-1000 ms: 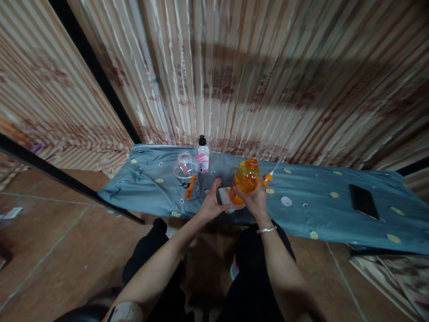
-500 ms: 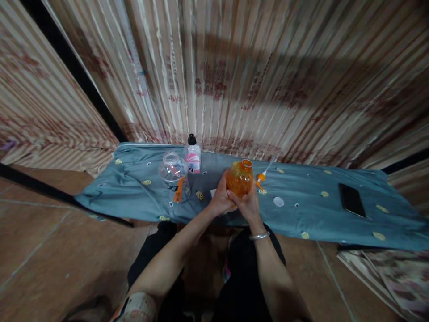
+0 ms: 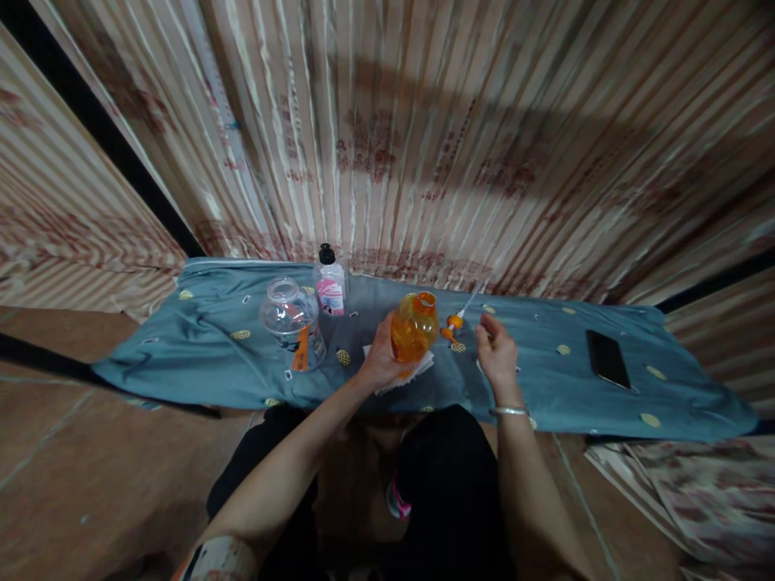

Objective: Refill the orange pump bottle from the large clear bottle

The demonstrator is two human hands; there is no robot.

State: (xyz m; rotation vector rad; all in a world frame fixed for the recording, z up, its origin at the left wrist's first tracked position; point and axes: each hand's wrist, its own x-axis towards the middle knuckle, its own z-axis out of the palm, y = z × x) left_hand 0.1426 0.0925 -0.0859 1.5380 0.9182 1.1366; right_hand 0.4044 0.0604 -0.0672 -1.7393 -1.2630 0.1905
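Observation:
My left hand [image 3: 383, 355] is wrapped round the side of an orange see-through bottle [image 3: 416, 327], which has no cap on its neck and tilts slightly. Under it lies a white tissue or paper [image 3: 417, 369]. My right hand [image 3: 497, 355] is off the bottle, its fingers loosely curled and apart, with nothing visible in it. Just left of that hand, an orange spray head [image 3: 454, 323] with a clear tube lies on the cloth. A white disc, mostly covered by my right hand, lies beneath it.
A clear wide jar [image 3: 291, 323] with an orange label and a pink-labelled bottle [image 3: 330, 286] with a black cap stand to the left. A black phone [image 3: 608, 358] lies at the right on the blue cloth [image 3: 545, 403]. A striped curtain [image 3: 387, 121] hangs behind.
My right hand has let go of the orange bottle and moved right, towards the spray head and white disc. My left hand still holds the bottle. The view has shifted slightly right.

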